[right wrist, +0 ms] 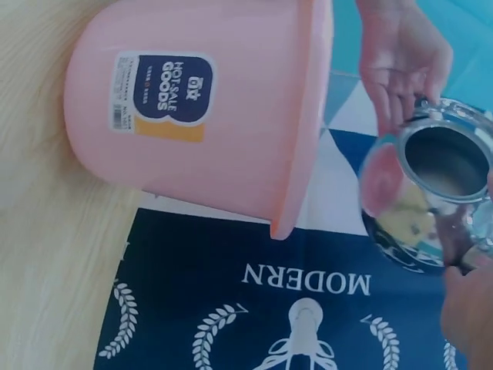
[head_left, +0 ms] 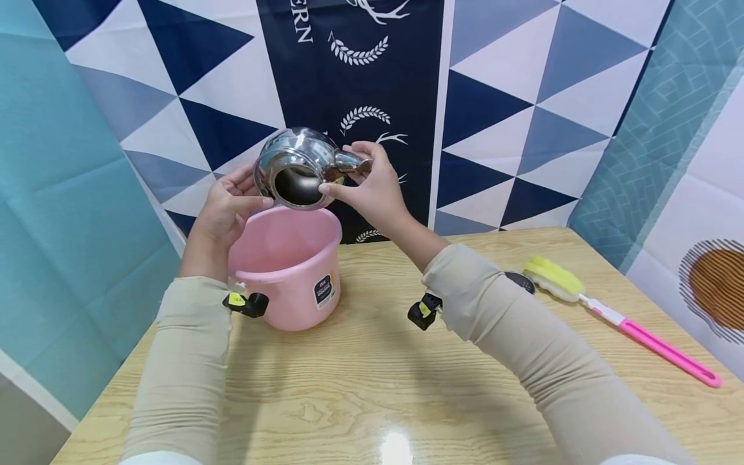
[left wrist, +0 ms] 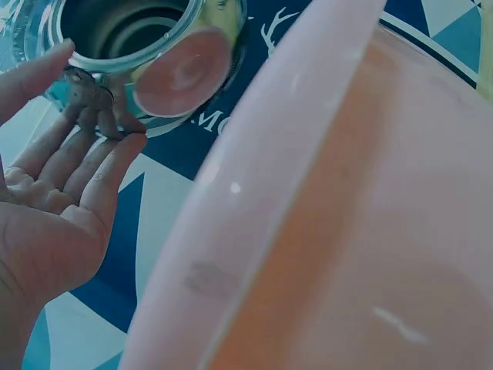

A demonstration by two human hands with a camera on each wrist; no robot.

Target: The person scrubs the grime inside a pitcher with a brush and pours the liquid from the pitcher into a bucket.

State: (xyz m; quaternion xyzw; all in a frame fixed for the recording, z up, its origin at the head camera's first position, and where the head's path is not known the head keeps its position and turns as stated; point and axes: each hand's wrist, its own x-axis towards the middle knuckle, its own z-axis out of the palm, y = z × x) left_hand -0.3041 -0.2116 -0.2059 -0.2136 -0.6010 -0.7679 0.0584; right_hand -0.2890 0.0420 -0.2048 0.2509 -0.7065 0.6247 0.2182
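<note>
A shiny metal kettle (head_left: 299, 145) without a lid is tilted above the pink bucket (head_left: 285, 274), its round opening facing me. My left hand (head_left: 223, 203) holds the kettle's left side, thumb in front by the rim and fingers behind. In the left wrist view the thumb tip of that left hand (left wrist: 58, 208) meets a small lug beside the kettle's opening. My right hand (head_left: 372, 187) grips the spout (head_left: 349, 161), thumb close to the opening. The right wrist view shows the kettle (right wrist: 393, 216) beyond the bucket's rim, with the right hand (right wrist: 470, 308) cut off at the edge.
A bottle brush (head_left: 610, 313) with a yellow and white sponge head and pink handle lies on the right of the wooden table (head_left: 349, 387). A dark round disc (head_left: 519, 281) sits beside it, partly behind my right sleeve. A patterned wall covering (head_left: 494, 116) stands close behind.
</note>
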